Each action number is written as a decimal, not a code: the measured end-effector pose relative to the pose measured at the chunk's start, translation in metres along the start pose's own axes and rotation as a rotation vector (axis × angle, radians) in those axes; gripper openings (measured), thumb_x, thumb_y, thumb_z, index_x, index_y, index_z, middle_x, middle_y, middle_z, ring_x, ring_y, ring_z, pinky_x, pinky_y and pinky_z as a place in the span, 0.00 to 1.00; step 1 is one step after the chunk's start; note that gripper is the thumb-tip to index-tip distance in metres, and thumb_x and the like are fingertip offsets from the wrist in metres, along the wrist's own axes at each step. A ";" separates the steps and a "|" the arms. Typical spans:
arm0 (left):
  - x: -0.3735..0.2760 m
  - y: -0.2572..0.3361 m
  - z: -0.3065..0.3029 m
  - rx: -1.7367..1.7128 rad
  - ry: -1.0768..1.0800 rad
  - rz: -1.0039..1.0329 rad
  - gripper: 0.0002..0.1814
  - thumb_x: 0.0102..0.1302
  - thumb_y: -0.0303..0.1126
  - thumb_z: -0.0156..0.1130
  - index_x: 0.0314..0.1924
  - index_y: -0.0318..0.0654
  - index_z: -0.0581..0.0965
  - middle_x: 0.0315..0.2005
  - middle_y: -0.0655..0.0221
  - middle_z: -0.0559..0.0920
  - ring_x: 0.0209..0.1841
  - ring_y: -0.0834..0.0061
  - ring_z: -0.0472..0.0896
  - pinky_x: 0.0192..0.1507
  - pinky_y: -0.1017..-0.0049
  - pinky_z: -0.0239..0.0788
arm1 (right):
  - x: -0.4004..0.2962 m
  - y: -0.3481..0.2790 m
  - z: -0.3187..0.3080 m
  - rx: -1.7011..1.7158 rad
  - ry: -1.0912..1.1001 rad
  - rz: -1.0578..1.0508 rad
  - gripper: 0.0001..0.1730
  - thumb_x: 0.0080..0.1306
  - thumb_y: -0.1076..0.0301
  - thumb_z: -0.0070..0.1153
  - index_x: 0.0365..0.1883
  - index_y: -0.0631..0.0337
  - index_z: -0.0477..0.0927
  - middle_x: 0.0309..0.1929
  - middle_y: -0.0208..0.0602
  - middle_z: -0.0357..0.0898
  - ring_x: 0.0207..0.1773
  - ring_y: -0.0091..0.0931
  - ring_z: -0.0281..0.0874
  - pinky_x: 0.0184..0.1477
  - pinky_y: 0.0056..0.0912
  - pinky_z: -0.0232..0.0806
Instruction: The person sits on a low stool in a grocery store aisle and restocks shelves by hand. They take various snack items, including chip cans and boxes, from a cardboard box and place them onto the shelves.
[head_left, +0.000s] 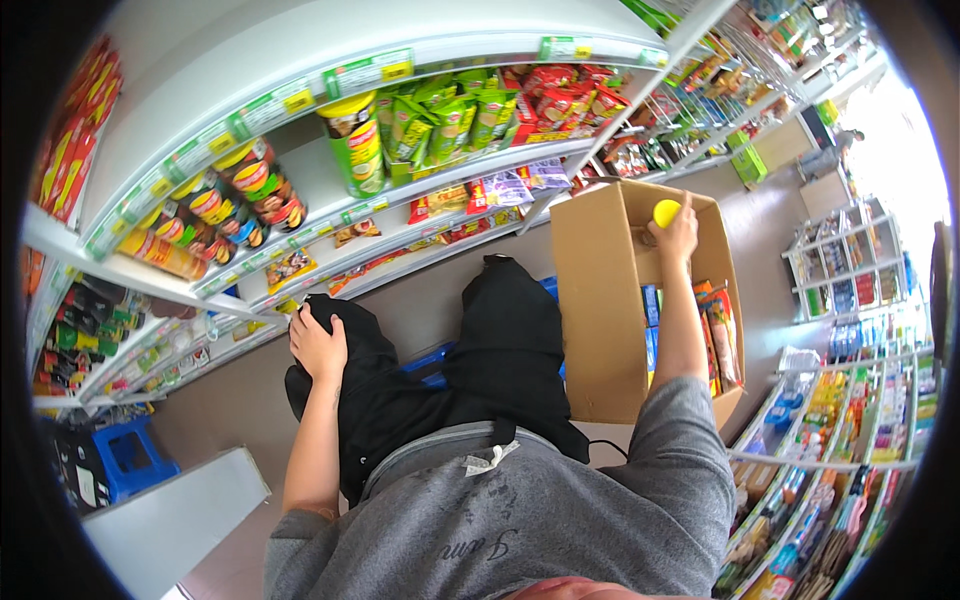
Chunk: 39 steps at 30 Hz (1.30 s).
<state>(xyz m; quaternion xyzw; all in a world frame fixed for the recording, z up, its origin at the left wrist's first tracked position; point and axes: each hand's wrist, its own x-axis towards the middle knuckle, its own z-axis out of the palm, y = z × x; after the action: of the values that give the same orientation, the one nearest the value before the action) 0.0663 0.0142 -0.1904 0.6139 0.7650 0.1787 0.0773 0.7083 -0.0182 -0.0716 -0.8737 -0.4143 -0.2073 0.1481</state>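
My right hand (679, 232) grips a canister by its yellow lid (665, 213), over the far end of an open cardboard box (598, 300). The canister's body is mostly hidden by the hand. Inside the box, blue packets (651, 315) and orange-red packets (718, 322) lie nearer to me. On my left knee (360, 337) rests my left hand (319, 341), holding nothing, its thumb apart from the fingers. Ahead, a green canister with a yellow lid (361, 150) stands on the shelf beside green snack bags (450, 124).
More canisters (259, 184) occupy the shelf at left, and red snack bags (562, 97) sit at its right. Under me is a blue stool (427, 364). Another blue stool (131, 457) and a grey-white panel (180, 510) are at lower left. Stocked racks (817, 420) line the right.
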 end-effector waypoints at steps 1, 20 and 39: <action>-0.001 -0.006 -0.003 -0.001 0.009 -0.021 0.33 0.65 0.46 0.62 0.66 0.40 0.66 0.65 0.52 0.70 0.69 0.51 0.66 0.68 0.52 0.57 | -0.004 -0.015 -0.020 0.082 0.124 0.014 0.55 0.46 0.60 0.77 0.71 0.54 0.60 0.58 0.44 0.76 0.58 0.44 0.75 0.58 0.46 0.72; -0.055 0.070 -0.126 -1.036 -0.476 0.491 0.48 0.52 0.37 0.80 0.71 0.37 0.64 0.69 0.57 0.70 0.69 0.61 0.70 0.69 0.64 0.61 | -0.164 -0.241 -0.099 2.025 -0.441 0.448 0.28 0.75 0.50 0.41 0.63 0.62 0.71 0.59 0.39 0.79 0.62 0.32 0.76 0.67 0.42 0.65; -0.074 0.110 -0.148 -0.891 0.190 0.859 0.50 0.38 0.47 0.87 0.57 0.32 0.71 0.47 0.51 0.84 0.47 0.60 0.85 0.50 0.68 0.77 | -0.248 -0.265 -0.093 2.147 -1.547 1.106 0.40 0.74 0.34 0.44 0.63 0.64 0.71 0.61 0.49 0.76 0.63 0.39 0.75 0.68 0.46 0.66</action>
<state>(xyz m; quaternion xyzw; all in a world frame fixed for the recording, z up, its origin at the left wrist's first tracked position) 0.1341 -0.0633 -0.0210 0.7568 0.3054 0.5496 0.1786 0.3359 -0.0605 -0.0878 -0.2782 0.0445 0.8024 0.5261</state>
